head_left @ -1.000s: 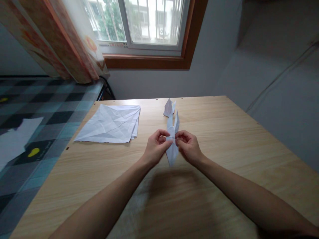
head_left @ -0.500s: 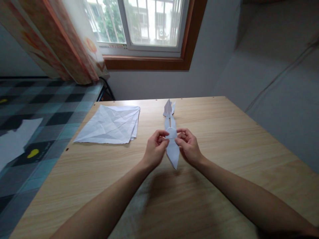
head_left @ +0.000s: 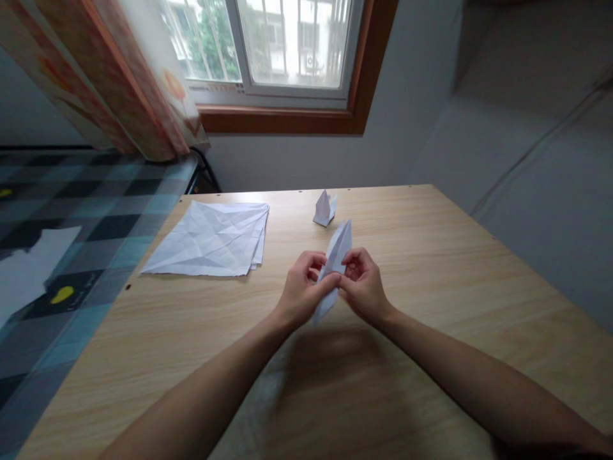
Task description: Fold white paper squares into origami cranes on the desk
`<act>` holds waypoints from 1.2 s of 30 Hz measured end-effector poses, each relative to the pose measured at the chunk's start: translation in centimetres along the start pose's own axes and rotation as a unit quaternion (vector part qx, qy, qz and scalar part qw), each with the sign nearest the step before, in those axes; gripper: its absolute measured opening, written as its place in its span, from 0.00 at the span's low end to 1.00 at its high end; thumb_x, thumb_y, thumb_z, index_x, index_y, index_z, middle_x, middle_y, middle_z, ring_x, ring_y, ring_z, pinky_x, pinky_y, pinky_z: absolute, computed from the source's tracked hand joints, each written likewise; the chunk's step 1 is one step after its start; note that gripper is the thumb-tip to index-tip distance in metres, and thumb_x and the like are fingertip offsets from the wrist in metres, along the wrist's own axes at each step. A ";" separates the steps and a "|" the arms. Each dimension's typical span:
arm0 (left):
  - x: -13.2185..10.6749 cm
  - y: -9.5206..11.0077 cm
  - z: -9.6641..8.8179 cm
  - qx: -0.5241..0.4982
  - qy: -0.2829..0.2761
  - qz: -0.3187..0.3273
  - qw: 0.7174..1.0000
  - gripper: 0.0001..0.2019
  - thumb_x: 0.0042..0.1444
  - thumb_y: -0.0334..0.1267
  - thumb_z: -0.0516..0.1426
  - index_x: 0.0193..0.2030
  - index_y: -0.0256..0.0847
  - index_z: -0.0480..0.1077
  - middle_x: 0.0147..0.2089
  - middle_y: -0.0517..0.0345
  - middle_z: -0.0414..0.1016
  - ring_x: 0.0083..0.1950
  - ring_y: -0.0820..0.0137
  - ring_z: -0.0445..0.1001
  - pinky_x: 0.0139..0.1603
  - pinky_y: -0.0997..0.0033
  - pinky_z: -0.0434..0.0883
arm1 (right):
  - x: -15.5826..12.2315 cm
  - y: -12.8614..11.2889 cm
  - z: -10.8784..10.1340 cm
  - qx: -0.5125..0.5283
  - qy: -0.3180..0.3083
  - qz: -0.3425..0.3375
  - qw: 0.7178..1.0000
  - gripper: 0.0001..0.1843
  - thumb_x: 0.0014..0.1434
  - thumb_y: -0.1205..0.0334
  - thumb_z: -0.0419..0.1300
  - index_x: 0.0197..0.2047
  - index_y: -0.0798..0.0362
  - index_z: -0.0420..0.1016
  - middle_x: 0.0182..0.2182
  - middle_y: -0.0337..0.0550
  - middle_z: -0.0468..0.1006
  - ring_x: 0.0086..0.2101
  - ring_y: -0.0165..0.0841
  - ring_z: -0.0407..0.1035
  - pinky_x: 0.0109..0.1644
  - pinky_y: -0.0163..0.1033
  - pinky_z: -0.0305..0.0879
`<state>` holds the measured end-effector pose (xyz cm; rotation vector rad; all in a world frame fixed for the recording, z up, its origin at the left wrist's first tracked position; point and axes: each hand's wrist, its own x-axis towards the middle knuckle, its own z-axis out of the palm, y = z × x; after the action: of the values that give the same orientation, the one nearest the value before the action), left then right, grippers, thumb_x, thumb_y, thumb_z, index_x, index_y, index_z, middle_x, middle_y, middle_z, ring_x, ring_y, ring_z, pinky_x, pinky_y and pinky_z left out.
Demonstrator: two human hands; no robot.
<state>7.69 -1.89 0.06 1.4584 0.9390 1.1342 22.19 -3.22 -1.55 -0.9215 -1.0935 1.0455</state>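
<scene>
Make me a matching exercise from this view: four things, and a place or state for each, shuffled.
1. long folded paper
2. small paper figure
3. creased sheets
4. curtain

A. lying flat, left side of the table
B. hanging beside the window
C. held between left hand and right hand
D. standing near the table's far edge

Pairs: 1-C, 2-D, 3-A, 4-B

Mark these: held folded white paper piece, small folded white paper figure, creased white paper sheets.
Held folded white paper piece [head_left: 336,252], head view: its upper part.
Small folded white paper figure [head_left: 323,211], head view: its middle.
Creased white paper sheets [head_left: 211,237], head view: top sheet's middle.
</scene>
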 end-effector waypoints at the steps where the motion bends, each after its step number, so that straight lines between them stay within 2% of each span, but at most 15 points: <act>1: 0.1 0.0 0.0 -0.008 0.007 0.000 1.000 0.13 0.50 0.42 0.66 0.37 0.37 0.73 0.40 0.54 0.75 0.32 0.73 0.70 0.31 0.75 0.67 | 0.0 0.0 0.1 0.011 -0.003 0.003 1.000 0.23 0.45 0.63 0.72 0.37 0.46 0.62 0.28 0.31 0.70 0.27 0.28 0.67 0.32 0.35 0.65; 3: 0.2 -0.2 -0.2 -0.021 0.026 0.008 0.999 0.11 0.51 0.42 0.65 0.35 0.37 0.74 0.36 0.55 0.75 0.33 0.72 0.71 0.33 0.73 0.68 | 0.2 -0.1 0.1 0.036 -0.002 0.010 0.999 0.28 0.45 0.63 0.72 0.43 0.44 0.60 0.32 0.32 0.73 0.31 0.30 0.71 0.36 0.36 0.69; 5: 0.4 -0.4 -0.2 -0.039 0.039 0.017 0.998 0.11 0.51 0.43 0.65 0.34 0.37 0.75 0.36 0.54 0.77 0.35 0.70 0.73 0.36 0.72 0.71 | 0.5 -0.2 0.0 0.061 0.005 0.018 0.998 0.34 0.44 0.62 0.73 0.49 0.41 0.58 0.35 0.32 0.74 0.34 0.31 0.73 0.39 0.37 0.70; 7: 0.4 -0.6 -0.3 -0.074 0.041 0.001 0.996 0.13 0.50 0.45 0.67 0.34 0.37 0.76 0.35 0.54 0.78 0.35 0.69 0.75 0.37 0.70 0.72 | 0.7 -0.2 -0.1 0.077 0.006 0.027 0.997 0.37 0.44 0.61 0.73 0.52 0.40 0.59 0.38 0.33 0.74 0.36 0.31 0.73 0.41 0.37 0.71; 9: 0.4 -0.6 -0.2 -0.107 0.024 -0.035 0.993 0.15 0.47 0.46 0.68 0.35 0.37 0.76 0.31 0.56 0.78 0.31 0.70 0.75 0.34 0.71 0.72 | 0.8 -0.3 -0.3 0.083 -0.016 0.046 0.995 0.32 0.45 0.57 0.73 0.50 0.43 0.63 0.38 0.35 0.75 0.37 0.32 0.72 0.42 0.37 0.70; 12: 0.4 -0.6 -0.2 -0.121 -0.006 -0.071 0.990 0.17 0.45 0.47 0.69 0.35 0.37 0.76 0.26 0.59 0.77 0.26 0.71 0.73 0.29 0.72 0.70 | 0.7 -0.3 -0.4 0.079 -0.045 0.074 0.993 0.24 0.44 0.53 0.73 0.42 0.47 0.69 0.34 0.37 0.77 0.35 0.33 0.72 0.41 0.38 0.70; 14: 0.4 -0.5 -0.3 -0.106 -0.003 -0.046 0.993 0.14 0.46 0.46 0.69 0.33 0.37 0.76 0.28 0.58 0.76 0.28 0.71 0.73 0.30 0.73 0.70 | 0.6 -0.3 -0.5 0.072 -0.042 0.086 0.993 0.23 0.42 0.53 0.75 0.39 0.48 0.71 0.32 0.37 0.78 0.33 0.34 0.71 0.40 0.39 0.70; 17: 0.5 -0.4 -0.4 -0.056 0.027 0.030 0.998 0.10 0.46 0.41 0.69 0.29 0.37 0.77 0.36 0.54 0.75 0.36 0.71 0.74 0.35 0.73 0.70 | 0.6 -0.2 -0.6 0.067 -0.050 0.099 0.992 0.21 0.42 0.53 0.75 0.36 0.50 0.72 0.31 0.38 0.78 0.32 0.33 0.71 0.40 0.40 0.69; 19: 0.6 -0.3 -0.5 -0.034 0.028 0.051 0.998 0.09 0.47 0.40 0.68 0.28 0.37 0.77 0.38 0.53 0.73 0.37 0.71 0.73 0.35 0.74 0.69 | 0.6 -0.1 -0.7 0.063 -0.055 0.094 0.992 0.20 0.43 0.53 0.75 0.34 0.50 0.72 0.29 0.36 0.77 0.30 0.32 0.70 0.37 0.38 0.68; 24: 0.6 0.1 -0.5 -0.041 -0.006 0.040 0.998 0.10 0.47 0.41 0.68 0.27 0.37 0.76 0.34 0.55 0.71 0.34 0.72 0.70 0.33 0.74 0.66 | 0.5 0.3 -1.2 0.041 -0.064 0.084 0.994 0.20 0.44 0.51 0.74 0.33 0.50 0.71 0.27 0.35 0.74 0.29 0.32 0.68 0.35 0.38 0.66; 27: 0.5 0.2 -0.5 -0.075 -0.028 0.004 0.997 0.12 0.46 0.42 0.68 0.27 0.36 0.75 0.31 0.56 0.72 0.33 0.72 0.70 0.34 0.73 0.66 | 0.5 0.2 -1.2 0.040 -0.089 0.091 0.991 0.22 0.44 0.49 0.74 0.36 0.50 0.72 0.29 0.37 0.75 0.30 0.33 0.68 0.36 0.38 0.66; 32: 0.4 0.0 -0.3 -0.134 -0.016 -0.056 0.989 0.13 0.45 0.43 0.68 0.28 0.37 0.71 0.25 0.62 0.69 0.25 0.76 0.65 0.28 0.75 0.62 | 0.5 -0.6 -0.7 0.067 -0.109 0.088 0.988 0.26 0.41 0.47 0.75 0.38 0.49 0.71 0.31 0.37 0.76 0.30 0.32 0.69 0.34 0.36 0.67; 36: 0.4 -0.1 -0.3 -0.142 -0.026 -0.062 0.988 0.12 0.46 0.42 0.67 0.29 0.36 0.72 0.27 0.60 0.72 0.27 0.75 0.68 0.29 0.75 0.64 | 0.6 -1.1 -0.6 0.081 -0.120 0.082 0.986 0.28 0.40 0.42 0.74 0.38 0.49 0.72 0.31 0.39 0.77 0.30 0.32 0.70 0.34 0.36 0.66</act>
<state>7.48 -1.41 0.04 1.1768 0.7849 1.0837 23.04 -2.93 -0.49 -0.7786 -1.1249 1.3896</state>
